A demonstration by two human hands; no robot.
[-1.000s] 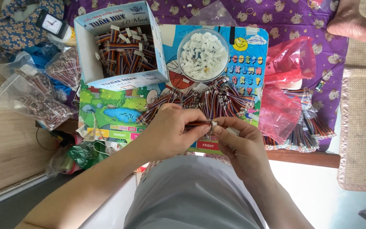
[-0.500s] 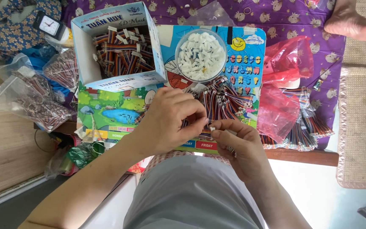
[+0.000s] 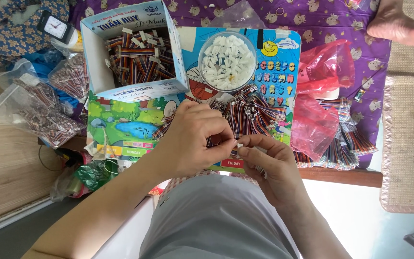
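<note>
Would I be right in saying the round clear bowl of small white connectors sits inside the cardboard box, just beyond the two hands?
Not quite. In the head view the bowl stands on the colourful board, beside the cardboard box, not inside it. It does lie just beyond the left hand and right hand.

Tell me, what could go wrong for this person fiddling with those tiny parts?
The small white connector is pinched only at the fingertips between the left hand and right hand, so it might slip and drop out of sight onto the lap. The pile of striped wire bundles lies right under the hands, so loose ends could snag. The bowl of white connectors stands close behind; a careless reach might tip it.
</note>
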